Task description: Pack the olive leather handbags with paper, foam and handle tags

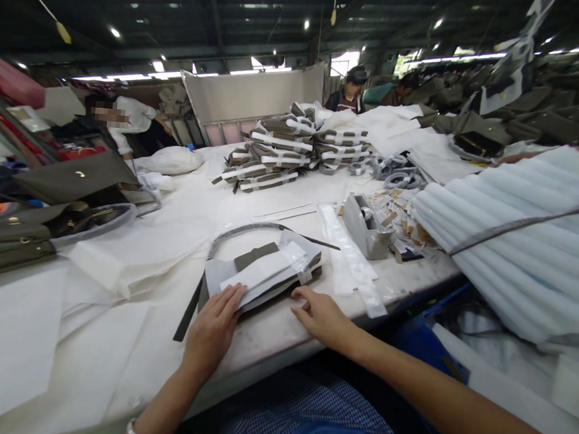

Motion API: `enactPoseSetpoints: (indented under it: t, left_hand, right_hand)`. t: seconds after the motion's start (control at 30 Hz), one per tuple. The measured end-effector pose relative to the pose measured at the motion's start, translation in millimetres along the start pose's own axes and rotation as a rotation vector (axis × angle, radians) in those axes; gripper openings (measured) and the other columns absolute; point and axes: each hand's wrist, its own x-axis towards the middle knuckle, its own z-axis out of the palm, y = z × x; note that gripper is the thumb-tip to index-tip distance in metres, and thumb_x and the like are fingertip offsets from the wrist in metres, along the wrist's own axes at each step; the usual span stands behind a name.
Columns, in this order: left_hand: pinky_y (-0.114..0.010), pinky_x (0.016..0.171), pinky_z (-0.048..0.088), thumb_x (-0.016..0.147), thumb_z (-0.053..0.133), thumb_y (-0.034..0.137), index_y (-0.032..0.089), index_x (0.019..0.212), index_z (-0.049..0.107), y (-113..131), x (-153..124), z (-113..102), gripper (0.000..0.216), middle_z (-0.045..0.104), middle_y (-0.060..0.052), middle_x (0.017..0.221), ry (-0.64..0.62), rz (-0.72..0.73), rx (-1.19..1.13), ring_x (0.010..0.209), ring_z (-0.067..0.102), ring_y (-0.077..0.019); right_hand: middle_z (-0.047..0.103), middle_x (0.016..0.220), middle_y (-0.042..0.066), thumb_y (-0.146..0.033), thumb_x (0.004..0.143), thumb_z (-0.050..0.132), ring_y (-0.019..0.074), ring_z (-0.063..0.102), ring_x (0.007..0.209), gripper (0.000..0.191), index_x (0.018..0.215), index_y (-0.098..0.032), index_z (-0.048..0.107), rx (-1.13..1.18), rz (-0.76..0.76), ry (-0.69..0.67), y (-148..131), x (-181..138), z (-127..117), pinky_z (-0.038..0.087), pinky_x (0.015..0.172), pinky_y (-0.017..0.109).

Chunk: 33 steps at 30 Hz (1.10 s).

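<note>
On the table in front of me lies a folded olive-grey bag piece [256, 258], partly covered by white sheet and clear tape. A wrapped handle [241, 228] arches behind it, and dark strap ends stick out at both sides. My left hand [215, 325] rests on its left front part, fingers stretched out flat over the white sheet [259, 275]. Close to the front right edge of the bag piece is my right hand [319, 313], its fingers loosely curled with a gap between thumb and forefinger. I see nothing held in it.
A grey tape dispenser [366, 230] stands right of the bag piece, beside paper scraps [402, 216]. Behind are stacked wrapped pieces [279, 153] and grey rolls [398, 175]. Olive bags [12, 235] lie left; white foam sheets [520, 222] bulge at right. Other people work farther back.
</note>
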Motion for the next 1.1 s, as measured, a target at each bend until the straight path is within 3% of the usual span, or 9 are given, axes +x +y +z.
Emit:
enactPoseSetpoints:
  t: [0.2, 0.37, 0.43, 0.5, 0.6, 0.7, 0.8, 0.97, 1.1]
  left_hand:
    - [-0.040, 0.108, 0.045, 0.092, 0.059, 0.038, 0.023, 0.149, 0.035, 4.1, -1.6, -5.1, 0.064, 0.054, -0.008, 0.142, -0.050, -0.093, -0.082, 0.130, 0.051, -0.0264]
    - [-0.043, 0.103, 0.048, 0.090, 0.062, 0.040, 0.024, 0.152, 0.029, 5.2, -3.7, 2.0, 0.072, 0.056, -0.011, 0.139, 0.048, -0.170, -0.011, 0.123, 0.055, -0.0304]
    - [-0.042, 0.100, 0.050, 0.092, 0.060, 0.034, 0.026, 0.153, 0.026, 4.5, -4.7, 5.5, 0.070, 0.057, -0.011, 0.139, 0.084, -0.190, 0.003, 0.121, 0.058, -0.0299]
    - [-0.039, 0.096, 0.052, 0.094, 0.057, 0.029, 0.029, 0.154, 0.025, 4.2, -5.5, 7.7, 0.068, 0.056, -0.009, 0.140, 0.098, -0.191, 0.000, 0.120, 0.059, -0.0281]
    - [-0.036, 0.093, 0.054, 0.095, 0.055, 0.026, 0.032, 0.154, 0.024, 4.9, -6.1, 8.3, 0.067, 0.055, -0.006, 0.142, 0.108, -0.187, -0.021, 0.121, 0.059, -0.0253]
    - [-0.036, 0.091, 0.055, 0.095, 0.056, 0.027, 0.033, 0.153, 0.024, 5.6, -6.1, 8.1, 0.066, 0.056, -0.005, 0.141, 0.133, -0.218, -0.030, 0.120, 0.060, -0.0248]
    - [-0.037, 0.093, 0.054, 0.095, 0.055, 0.028, 0.034, 0.153, 0.024, 4.4, -5.7, 9.1, 0.066, 0.055, -0.004, 0.142, 0.139, -0.232, -0.048, 0.121, 0.059, -0.0250]
    - [-0.038, 0.104, 0.048, 0.096, 0.055, 0.027, 0.034, 0.153, 0.024, 1.4, -6.3, 12.9, 0.065, 0.051, -0.003, 0.146, 0.119, -0.202, -0.079, 0.126, 0.056, -0.0241]
    - [-0.036, 0.097, 0.052, 0.096, 0.055, 0.029, 0.033, 0.152, 0.028, 1.3, -7.8, 14.0, 0.063, 0.053, -0.003, 0.144, 0.120, -0.240, -0.065, 0.124, 0.057, -0.0246]
  right_hand:
    - [0.068, 0.102, 0.006, -0.022, 0.072, 0.069, 0.0224, 0.066, 0.111, 0.025, 0.092, -0.022, 0.054, 0.770, 0.262, 0.108, -12.2, 11.8, 34.8, 0.050, 0.097, 0.035]
    - [0.068, 0.108, 0.006, -0.020, 0.071, 0.068, 0.0238, 0.064, 0.117, 0.029, 0.096, -0.023, 0.054, 0.924, 0.177, 0.190, -33.8, 15.8, 49.6, 0.051, 0.099, 0.038]
    - [0.069, 0.113, 0.007, -0.025, 0.075, 0.068, 0.0241, 0.065, 0.115, 0.028, 0.101, -0.023, 0.057, 0.804, 0.076, 0.124, -31.8, 17.8, 40.4, 0.054, 0.093, 0.038]
    - [0.070, 0.115, 0.008, -0.027, 0.080, 0.067, 0.0239, 0.065, 0.113, 0.023, 0.102, -0.022, 0.063, 0.503, -0.077, 0.098, -19.0, 19.2, 18.2, 0.054, 0.094, 0.039]
    - [0.068, 0.122, 0.009, -0.022, 0.091, 0.055, 0.0226, 0.062, 0.118, 0.021, 0.107, -0.021, 0.068, -0.069, -0.285, 0.233, 17.3, 19.5, -33.5, 0.047, 0.107, 0.043]
    - [0.060, 0.136, 0.014, -0.016, 0.092, 0.050, 0.0247, 0.053, 0.130, 0.034, 0.123, -0.017, 0.064, -0.495, -0.190, 0.296, 57.4, 19.5, -85.7, 0.042, 0.111, 0.046]
    - [0.060, 0.135, 0.018, -0.013, 0.088, 0.056, 0.0277, 0.054, 0.130, 0.037, 0.124, -0.013, 0.064, -0.685, -0.038, 0.263, 82.2, 20.6, -115.4, 0.044, 0.109, 0.046]
    - [0.074, 0.112, 0.011, -0.021, 0.092, 0.056, 0.0248, 0.068, 0.106, 0.022, 0.102, -0.019, 0.075, -0.756, 0.062, 0.250, 83.2, 25.5, -122.7, 0.051, 0.096, 0.035]
    - [0.076, 0.106, 0.007, -0.026, 0.095, 0.052, 0.0235, 0.070, 0.098, 0.025, 0.101, -0.023, 0.076, -0.788, 0.106, 0.272, 72.0, 32.1, -128.0, 0.052, 0.086, 0.031]
